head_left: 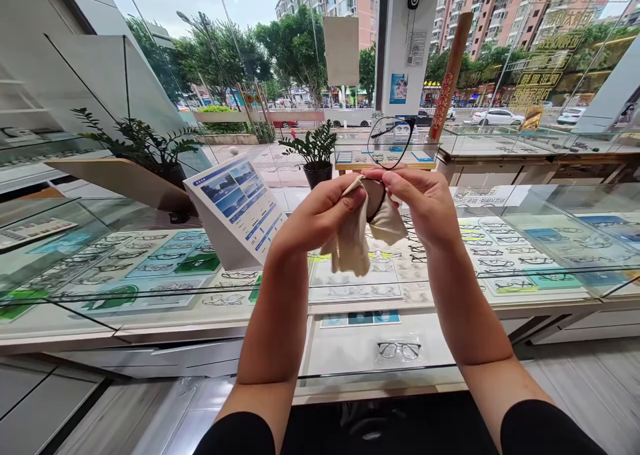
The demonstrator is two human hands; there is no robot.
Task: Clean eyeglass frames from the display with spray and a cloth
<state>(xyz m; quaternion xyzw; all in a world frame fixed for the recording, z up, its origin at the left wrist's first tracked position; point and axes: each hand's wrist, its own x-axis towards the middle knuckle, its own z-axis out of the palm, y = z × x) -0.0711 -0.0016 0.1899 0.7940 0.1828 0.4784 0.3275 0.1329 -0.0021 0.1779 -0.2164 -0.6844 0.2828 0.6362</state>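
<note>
Head view: I see the eyeglasses (391,143) between both hands, long axis near upright; my left hand (320,214) pinches the cloth (351,242) around the lower lens, my right hand (425,198) gripping the frame.

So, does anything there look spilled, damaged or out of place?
Nothing looks spilled or visibly damaged, though the cloth hides part of the held glasses. Only mildly odd: one folded-out pair lies alone, nearest the person, apart from the display rows.
</note>
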